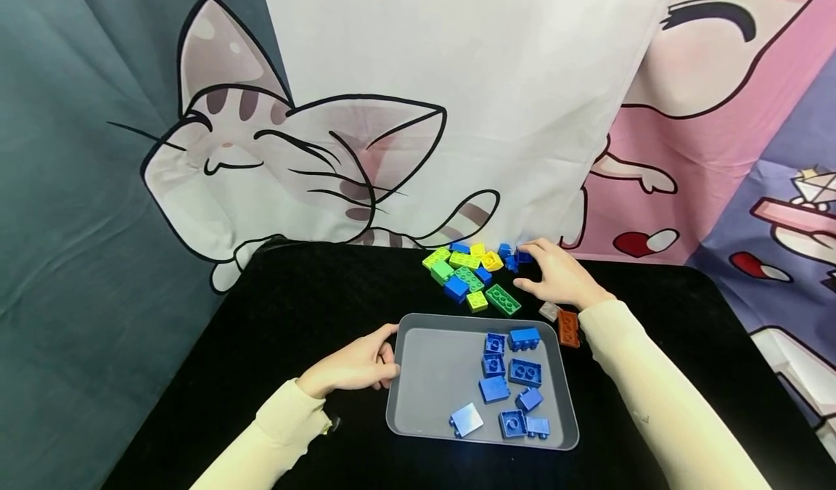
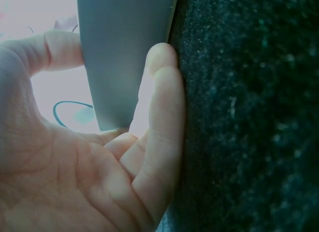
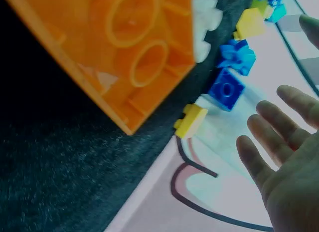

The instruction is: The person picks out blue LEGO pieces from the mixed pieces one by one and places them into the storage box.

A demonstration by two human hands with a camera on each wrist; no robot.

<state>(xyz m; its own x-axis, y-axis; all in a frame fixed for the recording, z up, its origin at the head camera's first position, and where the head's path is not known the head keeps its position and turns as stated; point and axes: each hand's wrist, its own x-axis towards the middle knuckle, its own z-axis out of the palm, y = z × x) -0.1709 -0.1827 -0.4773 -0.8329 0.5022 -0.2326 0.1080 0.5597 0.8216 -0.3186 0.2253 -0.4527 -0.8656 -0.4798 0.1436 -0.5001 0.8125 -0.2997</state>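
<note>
A grey rectangular plastic tray (image 1: 431, 381) on the black worktop (image 1: 294, 294) is gripped by the left hand (image 1: 355, 363), while a square blue plastic brick (image 3: 227, 90) near the back edge could be knocked away if brushed by the spread, empty fingers of the right hand (image 1: 558, 276).

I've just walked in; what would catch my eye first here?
Probably the big smiling cartoon cat on the backdrop behind the black table. Next, the grey tray nearer the front, with blue bricks mostly on its right and its left rim gripped by the left hand. Beyond it, a green, yellow and blue brick pile lies beside the right hand.
</note>
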